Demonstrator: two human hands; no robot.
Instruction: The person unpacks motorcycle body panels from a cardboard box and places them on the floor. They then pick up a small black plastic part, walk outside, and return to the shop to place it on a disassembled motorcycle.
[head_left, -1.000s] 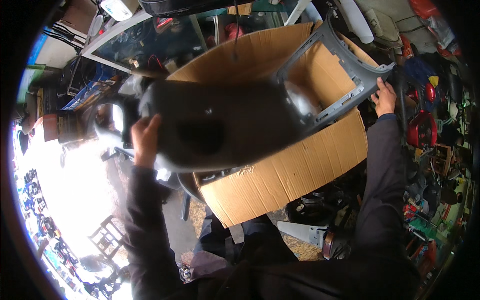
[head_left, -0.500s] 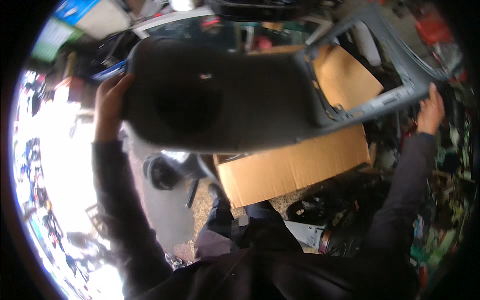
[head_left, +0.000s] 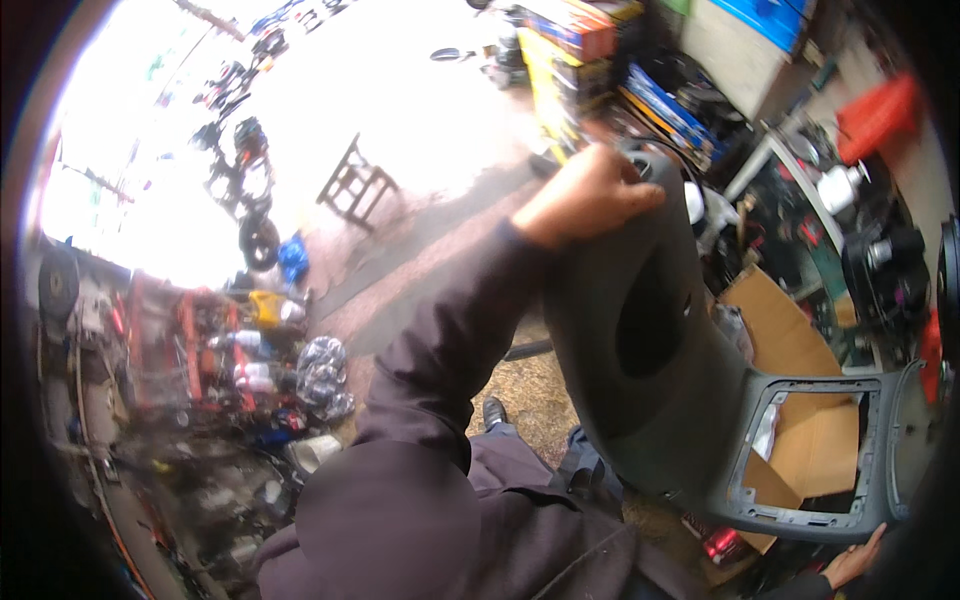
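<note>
A large dark grey plastic trim panel (head_left: pixel 645 400) slants across the right half of the view. One end is a broad, curved body, and the other forms a four-sided frame round an opening. At the top end my left hand (head_left: pixel 590 195) is closed over the panel's edge, thumb on the near face. My right hand (head_left: pixel 853 563) holds the lower rim of the framed end, its fingers along the edge and partly cut off by the dark picture rim. Through the opening shows an open cardboard box (head_left: pixel 790 335) behind the panel.
A small wooden chair (head_left: pixel 357 185) stands on the bright floor, with parked motorcycles (head_left: pixel 245 165) beyond. Cluttered shelves with bottles (head_left: pixel 250 375) line the left. Yellow boxes (head_left: pixel 560 80) are stacked at the top. At far right hangs a red bag (head_left: pixel 878 118) above a glass-topped case.
My view has swung left, bringing the bright doorway and chair into sight. The panel has tilted from nearly level to steeply slanting, left end up, both hands still on it.
</note>
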